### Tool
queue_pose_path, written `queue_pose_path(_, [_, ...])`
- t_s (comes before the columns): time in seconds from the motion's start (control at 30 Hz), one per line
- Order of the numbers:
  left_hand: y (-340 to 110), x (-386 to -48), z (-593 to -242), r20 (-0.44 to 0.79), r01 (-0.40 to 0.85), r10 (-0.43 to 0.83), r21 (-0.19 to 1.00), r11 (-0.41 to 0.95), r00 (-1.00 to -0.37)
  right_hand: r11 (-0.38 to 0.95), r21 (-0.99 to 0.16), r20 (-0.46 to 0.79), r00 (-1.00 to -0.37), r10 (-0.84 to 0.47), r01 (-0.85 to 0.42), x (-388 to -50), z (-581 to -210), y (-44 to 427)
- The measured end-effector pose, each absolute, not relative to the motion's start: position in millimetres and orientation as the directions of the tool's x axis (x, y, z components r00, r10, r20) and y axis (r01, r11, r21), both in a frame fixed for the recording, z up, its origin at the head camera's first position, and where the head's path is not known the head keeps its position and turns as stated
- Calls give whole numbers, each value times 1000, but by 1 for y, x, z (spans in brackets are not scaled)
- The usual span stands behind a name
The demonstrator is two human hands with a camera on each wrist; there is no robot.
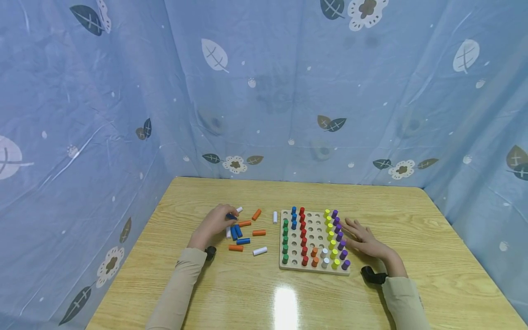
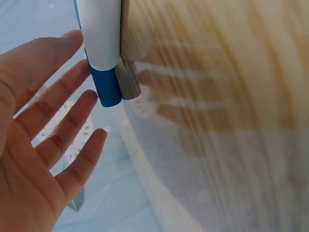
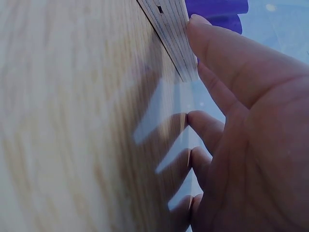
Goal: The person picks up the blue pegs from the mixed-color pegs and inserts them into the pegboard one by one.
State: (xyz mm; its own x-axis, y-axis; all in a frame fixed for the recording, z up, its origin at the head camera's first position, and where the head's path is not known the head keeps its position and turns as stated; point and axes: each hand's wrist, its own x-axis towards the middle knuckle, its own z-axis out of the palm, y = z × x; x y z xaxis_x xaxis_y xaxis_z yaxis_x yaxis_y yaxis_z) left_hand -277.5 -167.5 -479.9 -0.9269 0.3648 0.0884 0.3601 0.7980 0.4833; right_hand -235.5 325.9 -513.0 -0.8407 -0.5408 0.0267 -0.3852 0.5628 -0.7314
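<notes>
My left hand (image 1: 215, 222) pinches a blue peg (image 1: 231, 216) between thumb and fingertips, over a group of loose pegs. In the left wrist view a white peg (image 2: 100, 34) and another blue peg (image 2: 107, 89) stand in front of the fingertips and partly hide the pinch. A wooden pegboard (image 1: 315, 269) lies to the right, with columns of green, blue, red, orange, white, yellow and purple pegs. My right hand (image 1: 367, 240) rests beside its right edge, fingers spread. In the right wrist view the thumb touches the board's side (image 3: 169, 29) near the purple pegs (image 3: 219, 9).
Loose orange pegs (image 1: 259, 233), blue pegs (image 1: 243, 241) and white pegs (image 1: 260, 251) lie left of the board. One white peg (image 1: 275, 217) lies close to its upper left corner. A blue patterned curtain (image 1: 264, 114) surrounds the wooden table (image 1: 231, 293).
</notes>
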Motion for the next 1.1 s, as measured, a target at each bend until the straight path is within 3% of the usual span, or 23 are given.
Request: queue_pose_path(1.1, [-166, -281, -481, 68, 365, 363, 327, 872, -929, 564, -731, 22, -839, -543, -384, -235, -510, 325])
